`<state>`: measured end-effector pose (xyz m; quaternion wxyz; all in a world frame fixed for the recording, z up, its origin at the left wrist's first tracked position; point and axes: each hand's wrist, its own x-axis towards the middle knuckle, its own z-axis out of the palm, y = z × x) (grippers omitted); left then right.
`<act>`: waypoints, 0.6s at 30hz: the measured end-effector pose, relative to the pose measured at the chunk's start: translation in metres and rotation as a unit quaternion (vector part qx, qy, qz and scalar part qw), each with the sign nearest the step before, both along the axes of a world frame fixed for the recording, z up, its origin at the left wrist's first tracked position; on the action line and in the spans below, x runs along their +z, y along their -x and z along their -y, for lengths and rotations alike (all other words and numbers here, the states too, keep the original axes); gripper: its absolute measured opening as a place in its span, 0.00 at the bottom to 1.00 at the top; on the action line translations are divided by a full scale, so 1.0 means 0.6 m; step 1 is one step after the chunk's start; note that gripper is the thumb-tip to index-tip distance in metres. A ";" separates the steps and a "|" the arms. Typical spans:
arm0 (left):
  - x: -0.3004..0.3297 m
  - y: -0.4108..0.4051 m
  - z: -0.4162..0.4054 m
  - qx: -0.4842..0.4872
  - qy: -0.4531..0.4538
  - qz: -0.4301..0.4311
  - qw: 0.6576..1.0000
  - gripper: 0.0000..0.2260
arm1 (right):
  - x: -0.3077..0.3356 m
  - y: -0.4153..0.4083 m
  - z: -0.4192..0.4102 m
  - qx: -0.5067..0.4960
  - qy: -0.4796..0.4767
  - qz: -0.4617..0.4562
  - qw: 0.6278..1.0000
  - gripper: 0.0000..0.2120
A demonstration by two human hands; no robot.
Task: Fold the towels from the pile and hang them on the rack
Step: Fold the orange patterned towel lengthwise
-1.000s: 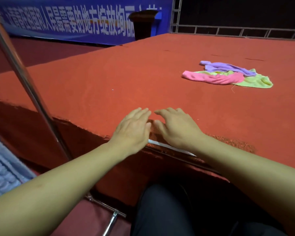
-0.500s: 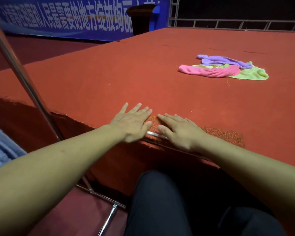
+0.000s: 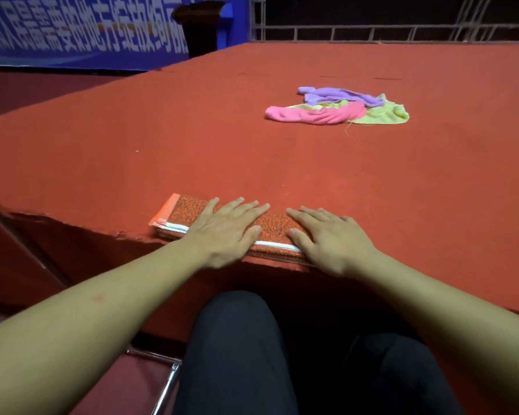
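Orange and speckled, a folded towel (image 3: 192, 211) lies at the near edge of the red carpeted platform (image 3: 192, 130), its long axis running left to right along that edge, tilted a little so the left end sits slightly farther in than the right; a plain lighter orange band marks its left end, and a white stripe runs along its near long side; several layers show stacked at the near left corner.

Both hands lie flat on it, palms down, fingers straight and pointing away from the person; the left hand (image 3: 226, 230) covers the towel's middle, fingers slightly spread; the right hand (image 3: 327, 238) presses the right end, thumb toward the left hand; the two are apart, a strip of speckled cloth showing between them; neither curls round anything.

Well beyond, to the right, the pile of towels (image 3: 336, 107) sits crumpled on the platform; a purple one lies on top at the back, a pink one stretches across the front, a yellow-green one spreads beneath and to the right.

Dark trousers (image 3: 237, 354) fill the bottom centre; a metal bar (image 3: 165, 381) shows low at left; a blue banner (image 3: 102, 25) with white characters hangs behind.
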<state>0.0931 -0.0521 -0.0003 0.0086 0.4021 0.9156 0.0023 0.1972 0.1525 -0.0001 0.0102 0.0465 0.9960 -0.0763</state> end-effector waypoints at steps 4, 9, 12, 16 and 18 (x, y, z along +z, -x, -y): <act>-0.001 -0.002 0.001 0.001 -0.003 -0.008 1.000 0.24 | -0.005 0.001 0.002 -0.001 -0.015 -0.011 1.000 0.28; 0.009 -0.005 -0.002 0.004 0.021 0.014 1.000 0.25 | 0.033 0.000 -0.016 0.023 0.196 0.018 0.980 0.25; 0.036 -0.006 -0.010 0.000 0.016 0.004 1.000 0.27 | 0.062 -0.013 -0.063 -0.053 0.365 -0.106 0.923 0.19; 0.069 -0.043 -0.056 -0.007 -0.185 -0.027 0.982 0.22 | 0.053 -0.039 -0.127 -0.125 0.271 -0.099 0.949 0.20; 0.070 -0.057 -0.096 -0.008 -0.218 0.010 0.976 0.18 | 0.045 -0.050 -0.135 -0.113 0.246 -0.072 0.960 0.28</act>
